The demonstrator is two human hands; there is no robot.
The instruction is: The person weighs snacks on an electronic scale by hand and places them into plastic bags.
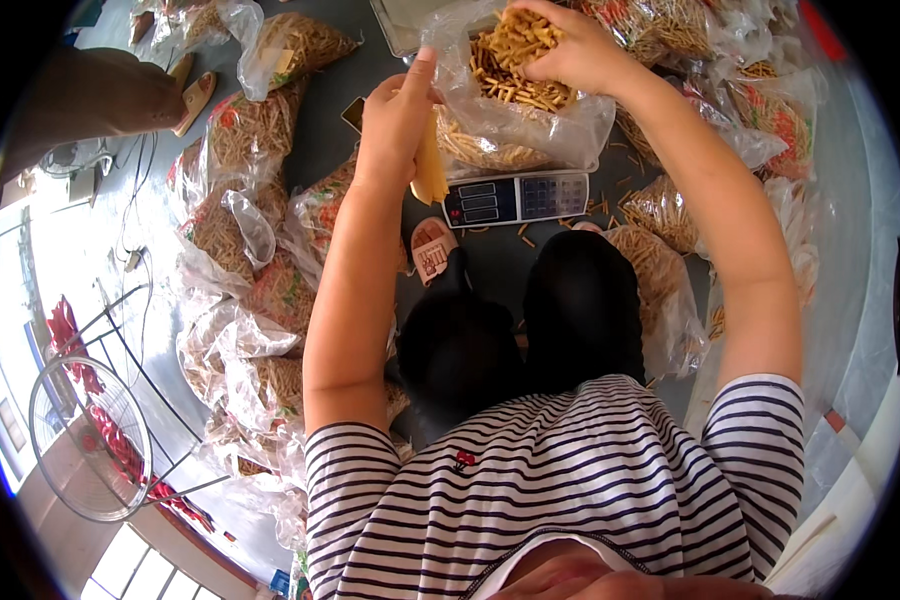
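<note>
My right hand (570,49) is closed around a clump of fried snack sticks (523,37) over an opened clear plastic bag (596,139). More brown sticks (525,94) lie inside that bag. A digital scale (516,199), its keypad and display panel facing me, stands right below the bag; whether the bag rests on its pan is hidden. To the left, my left hand (401,112) has its thumb raised by the bag's edge and grips a stack of yellowish slips (429,169), which hangs down beneath the palm.
Filled snack bags (251,142) are heaped along the left, with more filled bags (776,112) on the right. Loose sticks (526,241) lie on the floor near the scale. Another person's sandaled foot (195,101), cables (141,172) and a fan (90,439) are at left.
</note>
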